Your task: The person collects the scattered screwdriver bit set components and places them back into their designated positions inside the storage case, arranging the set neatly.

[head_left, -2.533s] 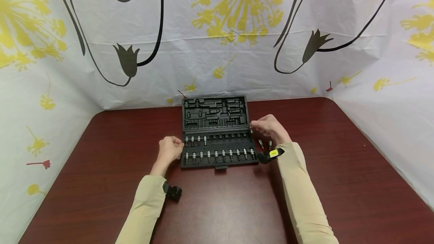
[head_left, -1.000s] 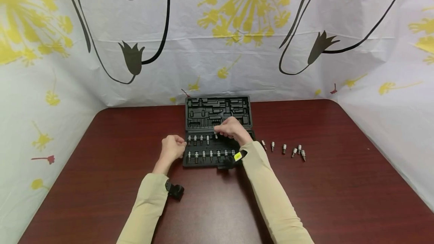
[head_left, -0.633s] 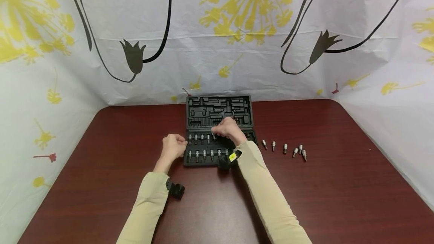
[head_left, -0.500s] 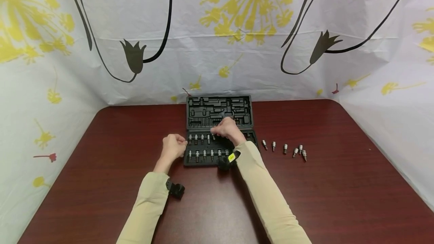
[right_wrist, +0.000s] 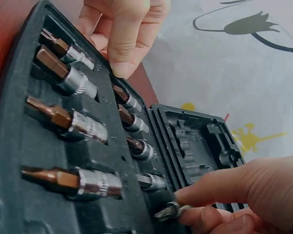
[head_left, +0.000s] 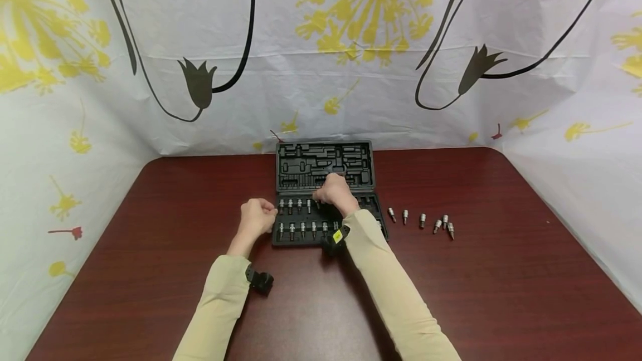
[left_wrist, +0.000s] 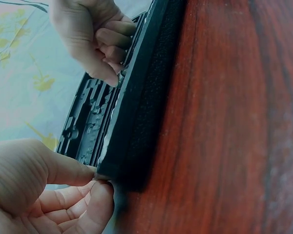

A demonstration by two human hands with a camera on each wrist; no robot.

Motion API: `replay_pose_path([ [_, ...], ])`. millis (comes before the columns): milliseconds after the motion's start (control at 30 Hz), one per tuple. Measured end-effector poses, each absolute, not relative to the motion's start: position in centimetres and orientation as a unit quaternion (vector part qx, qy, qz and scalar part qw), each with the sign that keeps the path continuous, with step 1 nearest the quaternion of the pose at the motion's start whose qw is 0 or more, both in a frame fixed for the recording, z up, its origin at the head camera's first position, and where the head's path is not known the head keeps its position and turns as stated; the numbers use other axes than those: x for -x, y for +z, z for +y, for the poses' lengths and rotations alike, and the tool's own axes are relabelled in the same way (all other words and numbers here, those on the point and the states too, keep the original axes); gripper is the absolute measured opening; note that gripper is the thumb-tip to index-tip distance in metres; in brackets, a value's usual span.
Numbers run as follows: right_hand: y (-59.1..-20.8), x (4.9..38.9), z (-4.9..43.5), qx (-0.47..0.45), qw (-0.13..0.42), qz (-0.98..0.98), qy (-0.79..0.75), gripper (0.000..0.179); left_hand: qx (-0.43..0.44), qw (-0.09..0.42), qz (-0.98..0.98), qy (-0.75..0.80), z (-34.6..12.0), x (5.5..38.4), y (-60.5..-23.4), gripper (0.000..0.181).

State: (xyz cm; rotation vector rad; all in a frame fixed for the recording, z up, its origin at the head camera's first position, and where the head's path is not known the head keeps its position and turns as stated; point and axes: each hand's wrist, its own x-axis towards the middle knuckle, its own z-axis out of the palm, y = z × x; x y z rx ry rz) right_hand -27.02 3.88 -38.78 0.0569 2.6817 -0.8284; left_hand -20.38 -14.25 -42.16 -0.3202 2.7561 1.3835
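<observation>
A black bit socket case (head_left: 368,237) lies unfolded on the table, with silver bit sockets (right_wrist: 95,184) in two rows of its tray. My left hand (head_left: 257,217) pinches the tray's left edge between thumb and fingers; the left wrist view shows the thumb (left_wrist: 73,170) at the corner. Over the back row, my right hand (head_left: 335,193) has a small bit socket (right_wrist: 167,211) between thumb and forefinger. Its tip is tilted at the slot beside the last filled one in that row. From the head camera, my right hand and wrist hide part of both rows.
Several loose bit sockets (head_left: 423,220) lie on the dark red wooden table (head_left: 165,227) to the right of the case. The moulded lid (head_left: 325,155) stands unfolded behind the tray. A white patterned cloth (head_left: 301,71) hangs beyond the table's back edge.
My right hand has travelled left from beside the case to the back row, carrying the bit socket, and dipped slightly. Loose bit sockets it covered now show. My left hand stays at the edge.
</observation>
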Motion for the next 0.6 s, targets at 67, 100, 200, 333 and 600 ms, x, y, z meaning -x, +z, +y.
replay_pose_path([
  [67, -38.6, 27.1, 3.9, -0.018, 0.175, 0.944, -0.279, 0.017, 0.105, 0.021, 0.888, 0.447, -14.2, 20.4, -42.1, 0.010],
  [100, -38.5, 27.2, 3.9, -0.017, 0.181, 0.944, -0.275, 0.017, 0.107, 0.021, 0.888, 0.447, -14.2, 20.4, -42.1, 0.010],
  [200, -38.3, 27.6, 4.0, -0.020, 0.205, 0.940, -0.272, 0.018, 0.107, 0.022, 0.887, 0.448, -14.2, 20.3, -42.0, 0.010],
  [333, -38.3, 28.1, 4.3, -0.029, 0.238, 0.929, -0.283, 0.016, 0.106, 0.025, 0.887, 0.448, -14.2, 20.4, -42.0, 0.011],
  [600, -38.3, 28.6, 4.9, -0.006, 0.247, 0.935, -0.255, 0.024, 0.105, 0.029, 0.888, 0.447, -14.3, 20.4, -42.1, 0.012],
])
